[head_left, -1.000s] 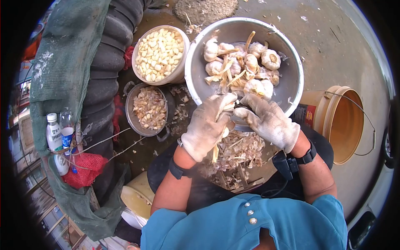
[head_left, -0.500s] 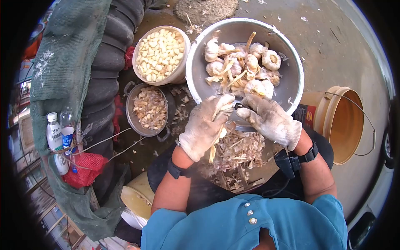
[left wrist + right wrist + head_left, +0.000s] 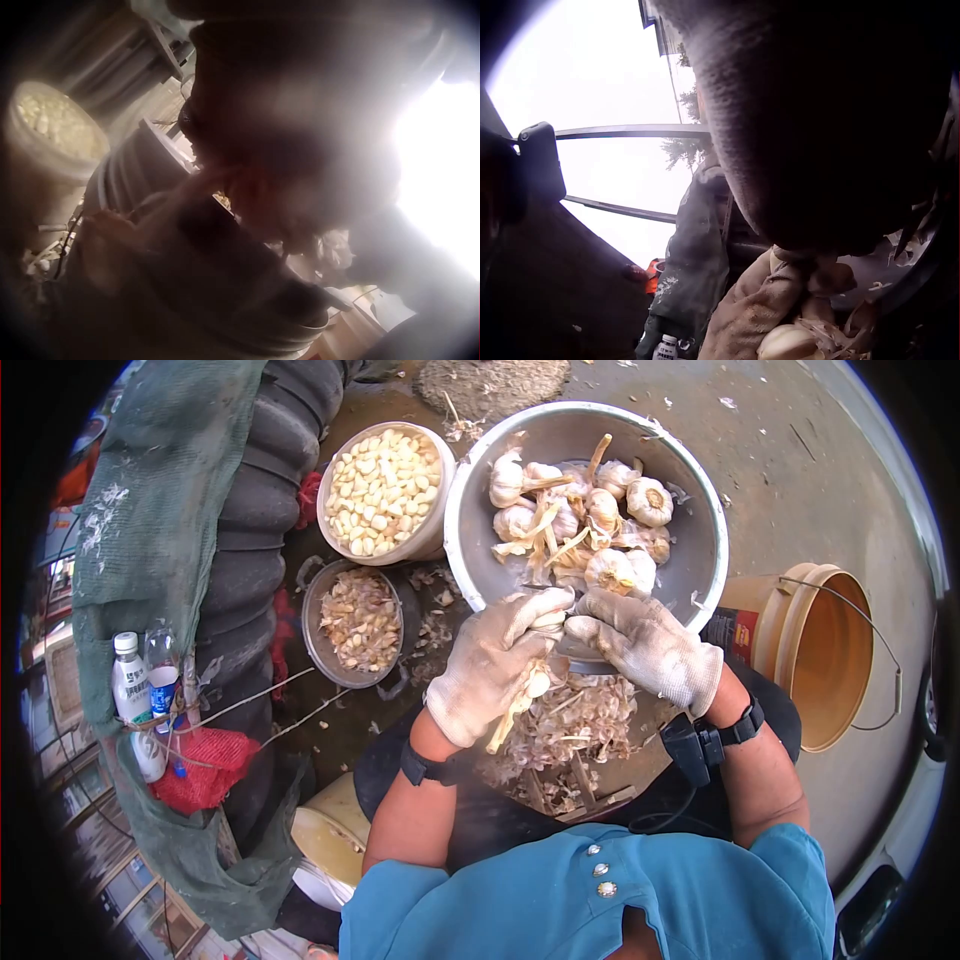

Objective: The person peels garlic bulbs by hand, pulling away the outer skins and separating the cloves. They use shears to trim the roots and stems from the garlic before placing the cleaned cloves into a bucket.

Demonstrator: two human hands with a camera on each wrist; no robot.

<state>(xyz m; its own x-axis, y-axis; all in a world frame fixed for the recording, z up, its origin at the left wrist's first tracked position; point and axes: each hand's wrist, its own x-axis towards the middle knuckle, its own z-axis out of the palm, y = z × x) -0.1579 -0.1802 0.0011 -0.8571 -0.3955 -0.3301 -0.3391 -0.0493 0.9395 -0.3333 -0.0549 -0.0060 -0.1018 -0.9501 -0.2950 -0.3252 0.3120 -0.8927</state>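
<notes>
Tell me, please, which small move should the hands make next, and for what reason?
Probably the right hand should ease a clove off the garlic. The left hand grips this garlic, and the pale clove, with papery skin beside it, seems joined to it. The two hands are close together, so the right one looks well placed to help.

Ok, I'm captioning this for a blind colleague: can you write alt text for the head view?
A gloved left hand holds garlic, the gloved right hand close beside it, at the edge of a metal bowl of bulbs. To the left stand a bucket of peeled cloves and a pot of unpeeled ones; loose skins lie below the hands.
</notes>
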